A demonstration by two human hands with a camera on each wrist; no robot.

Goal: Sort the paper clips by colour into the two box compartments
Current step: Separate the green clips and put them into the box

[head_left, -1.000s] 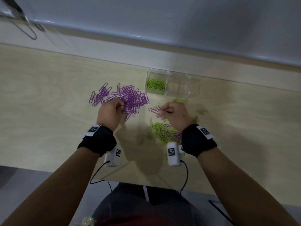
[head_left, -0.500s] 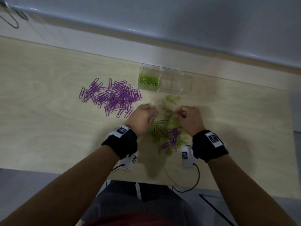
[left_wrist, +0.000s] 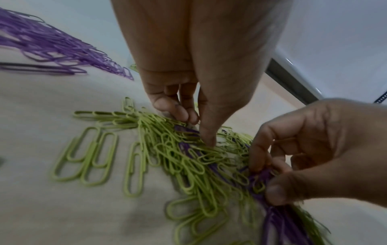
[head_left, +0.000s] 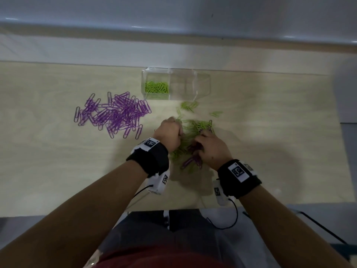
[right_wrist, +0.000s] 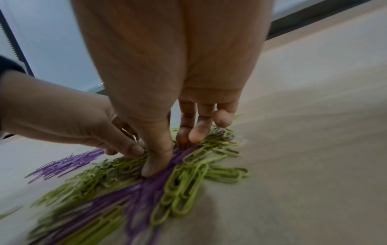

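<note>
A mixed heap of green and purple paper clips (head_left: 190, 132) lies in front of me, and both hands dig into it. My left hand (head_left: 180, 132) has thumb and curled fingers pinching into the clips (left_wrist: 199, 129). My right hand (head_left: 199, 141) pinches purple clips (left_wrist: 259, 175) between thumb and forefinger, its thumb (right_wrist: 156, 165) pressing on the purple strands. A separate pile of purple clips (head_left: 114, 113) lies to the left. The clear two-compartment box (head_left: 201, 84) stands behind, with green clips (head_left: 156, 88) in its left compartment; no clips show in the right one.
A few loose green clips (head_left: 188, 106) lie between the heap and the box, one more (head_left: 216, 113) to the right. The table's near edge (head_left: 77, 213) runs close to my body. Wrist-camera cables (head_left: 233, 215) hang over it. A wall rail (head_left: 173, 33) backs the table.
My left hand has left the purple pile and moved right into the mixed heap. My right hand, which held a purple clip out to the left, has dropped back into the heap.
</note>
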